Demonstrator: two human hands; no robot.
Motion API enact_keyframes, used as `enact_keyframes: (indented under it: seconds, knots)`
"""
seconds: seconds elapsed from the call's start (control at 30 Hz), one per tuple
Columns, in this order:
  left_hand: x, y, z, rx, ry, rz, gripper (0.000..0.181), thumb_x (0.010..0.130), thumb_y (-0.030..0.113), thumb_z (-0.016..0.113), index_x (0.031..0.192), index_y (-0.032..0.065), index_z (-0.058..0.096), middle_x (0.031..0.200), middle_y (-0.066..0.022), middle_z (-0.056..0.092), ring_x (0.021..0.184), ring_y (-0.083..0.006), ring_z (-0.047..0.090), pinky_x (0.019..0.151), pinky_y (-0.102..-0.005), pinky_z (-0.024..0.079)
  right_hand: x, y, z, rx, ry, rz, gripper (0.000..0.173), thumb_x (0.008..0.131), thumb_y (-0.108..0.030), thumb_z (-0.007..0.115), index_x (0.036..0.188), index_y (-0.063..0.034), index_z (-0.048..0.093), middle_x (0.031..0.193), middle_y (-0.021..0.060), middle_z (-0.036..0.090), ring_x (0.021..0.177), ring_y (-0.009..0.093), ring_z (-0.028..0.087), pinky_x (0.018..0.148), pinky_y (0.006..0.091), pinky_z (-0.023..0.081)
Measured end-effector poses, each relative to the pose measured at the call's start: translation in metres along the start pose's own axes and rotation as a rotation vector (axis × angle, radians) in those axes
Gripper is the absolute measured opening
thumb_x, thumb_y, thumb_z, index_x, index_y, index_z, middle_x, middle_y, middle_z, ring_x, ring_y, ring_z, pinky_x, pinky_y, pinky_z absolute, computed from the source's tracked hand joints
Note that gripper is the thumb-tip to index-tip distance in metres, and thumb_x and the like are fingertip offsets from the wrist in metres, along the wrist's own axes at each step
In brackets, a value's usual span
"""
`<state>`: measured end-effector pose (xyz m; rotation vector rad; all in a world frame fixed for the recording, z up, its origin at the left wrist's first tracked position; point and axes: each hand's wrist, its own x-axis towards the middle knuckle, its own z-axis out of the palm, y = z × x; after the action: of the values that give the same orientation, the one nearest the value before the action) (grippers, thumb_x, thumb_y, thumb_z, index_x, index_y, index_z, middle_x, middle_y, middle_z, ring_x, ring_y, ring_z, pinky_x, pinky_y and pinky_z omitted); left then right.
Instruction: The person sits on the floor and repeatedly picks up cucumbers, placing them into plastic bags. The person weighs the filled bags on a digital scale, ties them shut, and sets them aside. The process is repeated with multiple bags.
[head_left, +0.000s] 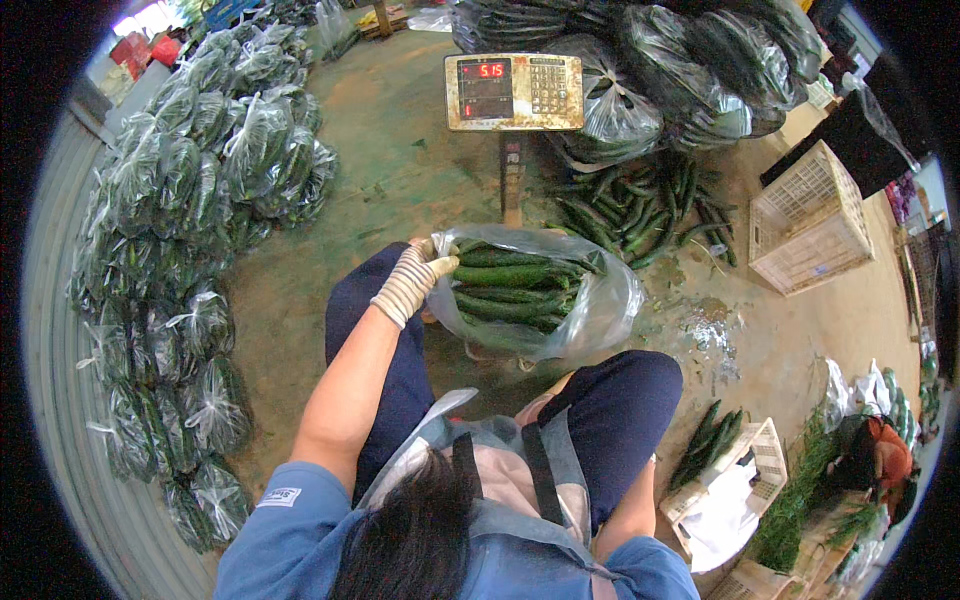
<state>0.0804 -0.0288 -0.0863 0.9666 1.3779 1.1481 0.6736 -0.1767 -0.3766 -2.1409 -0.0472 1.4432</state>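
Note:
My left hand (415, 279), in a striped knit work glove, grips the left rim of a clear plastic bag (611, 300). Inside the open bag lie several cucumbers (510, 277), side by side. The bag rests between my knees, in front of the post of a weighing scale. Above it stands the scale's display (514, 93), lit with red digits. My right hand is out of view; that arm hangs down beside my right knee. Loose cucumbers (637, 214) lie in a heap on the floor just beyond the bag, to the right.
Filled, tied bags of cucumbers (195, 165) are piled along the left. Large filled bags (675, 67) stand behind the scale. A plastic crate (814, 225) stands at right. Another crate (772, 457) holding white material sits lower right, near a person (889, 454) and green stalks. The floor has a wet patch.

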Motion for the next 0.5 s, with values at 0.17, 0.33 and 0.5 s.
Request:
enact_keyframes:
  seconds: [0.17,0.33,0.5]
  knots:
    - [-0.002,-0.014,-0.012,0.041,-0.023,0.001,0.031,0.077,0.011,0.068,0.107,0.0064,0.062,0.095,0.0016,0.063,0.084,-0.0093,0.056,0.076,-0.0251,0.045,0.013,0.01,-0.02,0.073,0.011,0.042,0.032,0.078,-0.037,0.065,0.075,-0.0056,0.059,0.064,0.0048,0.053,0.051,0.02,0.048,0.049,0.0318,0.04]
    - [-0.025,-0.044,-0.049,0.346,0.051,-0.093,0.062,0.075,0.015,0.072,0.126,-0.0076,0.046,0.118,-0.0207,0.058,0.103,-0.0294,0.059,0.092,-0.0347,0.046,0.026,-0.012,-0.039,0.036,-0.099,-0.002,0.023,0.074,-0.028,0.063,0.067,-0.0059,0.06,0.059,0.0071,0.052,0.048,0.023,0.046,0.049,0.0362,0.04]
    - [-0.026,-0.038,0.016,0.48,-0.202,-0.042,0.042,0.08,0.023,0.067,0.111,-0.0054,0.059,0.098,-0.0154,0.066,0.089,-0.0223,0.062,0.08,-0.0317,0.048,-0.015,-0.161,-0.147,0.01,0.508,-1.03,0.053,0.087,-0.023,0.063,0.125,0.009,0.046,0.112,0.0152,0.058,0.097,0.021,0.056,0.086,0.0313,0.046]
